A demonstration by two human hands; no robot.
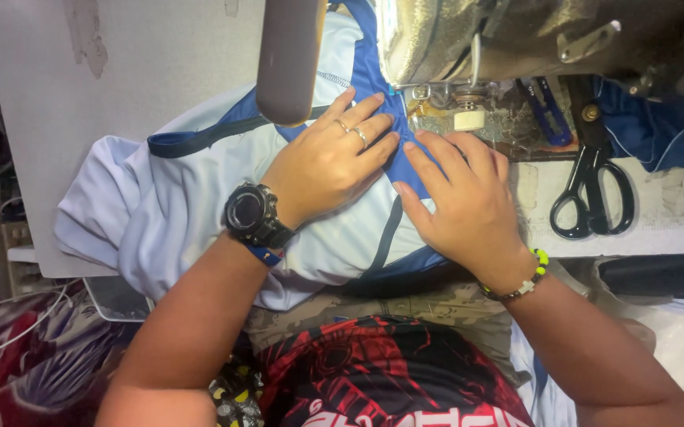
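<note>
Garment (176,205), pale grey-white with blue panels and dark blue trim, is what we see spread widest across the sewing table (57,119), bunched at the near-left edge and running up under the head of the sewing machine (516,32) at the top. We find both hands lying flat on it, palms down, fingers stretched out and gripping nothing. Our left hand (330,162) presses the cloth just left of the blue panel, fingertips pointing up toward the needle area; it wears two rings, and a black wristwatch (253,213) sits on the wrist. Our right hand (464,202) rests just beside it, fingers angled up and left over the blue fabric, the two sets of fingertips close together though we cannot tell whether they touch. A beaded bracelet (525,278) of black, white and yellow-green circles that wrist. Right of the hands, black scissors (593,190) lie on the table with handles toward us, well apart from the garment. Smaller blue thread snips (546,115) rest just left of the scissor blades, near the presser foot (441,95).
</note>
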